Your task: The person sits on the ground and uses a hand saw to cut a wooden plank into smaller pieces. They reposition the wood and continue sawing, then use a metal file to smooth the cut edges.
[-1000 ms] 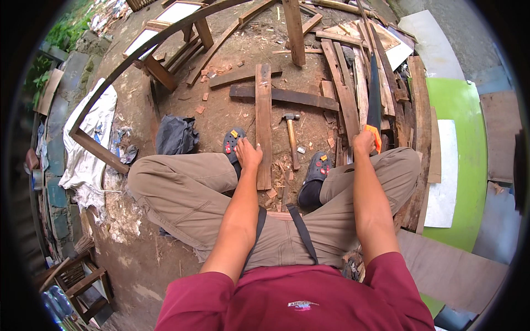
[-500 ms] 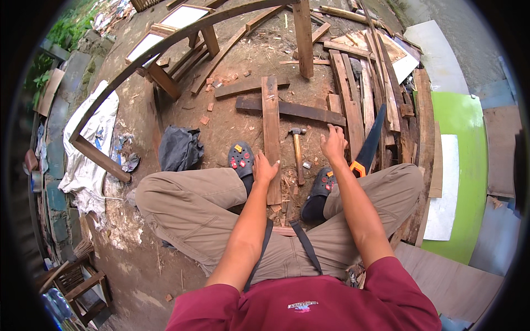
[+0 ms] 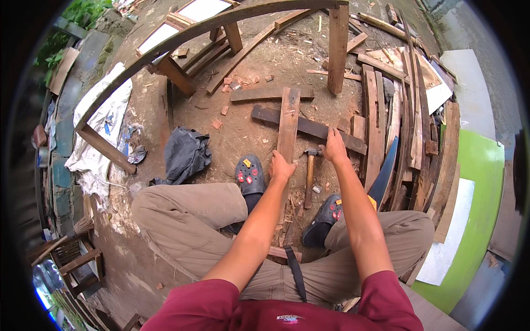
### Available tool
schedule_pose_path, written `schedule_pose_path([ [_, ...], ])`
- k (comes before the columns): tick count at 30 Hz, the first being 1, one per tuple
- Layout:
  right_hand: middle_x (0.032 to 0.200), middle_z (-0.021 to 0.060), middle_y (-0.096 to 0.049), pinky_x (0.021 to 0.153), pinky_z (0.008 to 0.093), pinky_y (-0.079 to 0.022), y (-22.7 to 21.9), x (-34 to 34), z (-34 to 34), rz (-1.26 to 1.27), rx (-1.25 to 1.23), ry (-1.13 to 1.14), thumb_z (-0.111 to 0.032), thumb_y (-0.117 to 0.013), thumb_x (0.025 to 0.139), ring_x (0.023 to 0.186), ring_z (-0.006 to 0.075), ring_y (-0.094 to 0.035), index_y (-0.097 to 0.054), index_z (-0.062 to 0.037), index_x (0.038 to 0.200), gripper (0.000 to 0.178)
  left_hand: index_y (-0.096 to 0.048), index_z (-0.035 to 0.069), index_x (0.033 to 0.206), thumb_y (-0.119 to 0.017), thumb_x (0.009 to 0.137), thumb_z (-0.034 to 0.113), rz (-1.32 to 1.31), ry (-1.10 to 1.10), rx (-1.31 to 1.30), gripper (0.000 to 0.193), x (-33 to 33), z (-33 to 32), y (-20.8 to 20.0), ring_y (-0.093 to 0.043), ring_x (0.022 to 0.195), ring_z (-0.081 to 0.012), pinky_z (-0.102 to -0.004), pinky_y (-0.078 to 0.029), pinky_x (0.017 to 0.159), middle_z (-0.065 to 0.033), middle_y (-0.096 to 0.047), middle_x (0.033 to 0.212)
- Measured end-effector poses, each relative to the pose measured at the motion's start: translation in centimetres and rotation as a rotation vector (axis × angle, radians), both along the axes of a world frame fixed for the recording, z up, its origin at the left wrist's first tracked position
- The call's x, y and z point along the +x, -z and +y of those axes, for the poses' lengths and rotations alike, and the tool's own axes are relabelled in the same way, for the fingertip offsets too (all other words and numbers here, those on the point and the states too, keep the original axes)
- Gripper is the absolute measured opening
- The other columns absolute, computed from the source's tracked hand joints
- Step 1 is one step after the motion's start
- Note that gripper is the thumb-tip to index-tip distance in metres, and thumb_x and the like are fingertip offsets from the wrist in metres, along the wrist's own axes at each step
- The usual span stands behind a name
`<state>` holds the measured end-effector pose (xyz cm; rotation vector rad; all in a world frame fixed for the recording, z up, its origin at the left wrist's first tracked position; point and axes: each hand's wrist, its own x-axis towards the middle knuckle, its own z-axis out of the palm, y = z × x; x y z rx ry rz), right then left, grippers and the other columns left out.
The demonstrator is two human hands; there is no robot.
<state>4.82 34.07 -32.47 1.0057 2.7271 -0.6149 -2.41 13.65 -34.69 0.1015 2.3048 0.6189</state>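
My left hand (image 3: pixel 281 166) is closed around the near part of a brown wooden plank (image 3: pixel 289 122) that points away from me. This plank lies across a darker wooden plank (image 3: pixel 317 128). My right hand (image 3: pixel 334 148) grips the near edge of the dark plank, right of the crossing; part of its fingers is hidden. Between my hands a hammer (image 3: pixel 309 179) with a wooden handle lies on the ground, its head away from me. A handsaw (image 3: pixel 385 172) with a blue blade and orange handle leans beside my right knee, its handle mostly covered by my forearm.
Another short board (image 3: pixel 270 94) lies beyond the crossed planks. A stack of timber (image 3: pixel 411 127) stands at the right, next to a green panel (image 3: pixel 479 182). A wooden frame (image 3: pixel 190 34) arches across the far left. A dark plastic bag (image 3: pixel 185 154) lies beside my left foot.
My right hand has come down onto the dark plank and holds it. My left hand has closed on the brown plank. The view has shifted, moving the scene rightward.
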Motion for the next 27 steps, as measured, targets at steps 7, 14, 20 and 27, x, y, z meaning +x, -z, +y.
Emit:
schedule_pose_path([
  [7, 0.145, 0.0212, -0.048, 0.118, 0.0485, -0.032, 3.8, -4.0, 0.5, -0.085, 0.297, -0.232, -0.021, -0.083, 0.079, 0.139, 0.0383, -0.042, -0.036, -0.007, 0.152, 0.089, -0.045, -0.006, 0.122, -0.089, 0.068, 0.031, 0.093, -0.016, 0.081, 0.079, 0.7, -1.8, -3.7, -0.065, 0.108, -0.0475, -0.0493, -0.053, 0.094, -0.0344, -0.065, 0.114],
  [14, 0.126, 0.0191, -0.057, 0.099, 0.0497, -0.047, 1.5, -5.5, 2.9, 0.064, 0.217, -0.262, -0.016, -0.08, 0.079, 0.119, 0.0383, -0.057, -0.047, -0.0009, 0.137, 0.068, -0.044, -0.007, 0.121, -0.089, 0.068, 0.029, 0.225, -0.095, 0.165, 0.078, 1.0, -3.7, -5.1, -0.066, 0.105, -0.0471, -0.051, -0.053, 0.091, -0.034, -0.066, 0.11],
  [20, 0.125, 0.0221, -0.057, 0.095, 0.052, -0.048, -4.9, -6.6, 7.5, 0.319, 0.263, -0.032, -0.017, -0.08, 0.082, 0.117, 0.0422, -0.057, -0.045, 0.002, 0.14, 0.071, -0.044, -0.006, 0.122, -0.089, 0.067, 0.03, 0.246, -0.107, 0.13, 0.08, 1.4, -3.7, -5.3, -0.066, 0.104, -0.0467, -0.0514, -0.054, 0.089, -0.0322, -0.067, 0.109],
  [27, 0.125, 0.026, -0.058, 0.098, 0.0471, -0.048, -11.4, -2.8, 8.9, 0.459, 0.178, -0.132, -0.013, -0.082, 0.078, 0.115, 0.0433, -0.058, -0.048, 0.0053, 0.14, 0.073, -0.049, -0.004, 0.122, -0.089, 0.068, 0.034, 0.23, -0.043, 0.029, 0.077, 0.1, -0.7, -4.4, -0.067, 0.103, -0.0464, -0.0522, -0.054, 0.091, -0.0295, -0.068, 0.109],
])
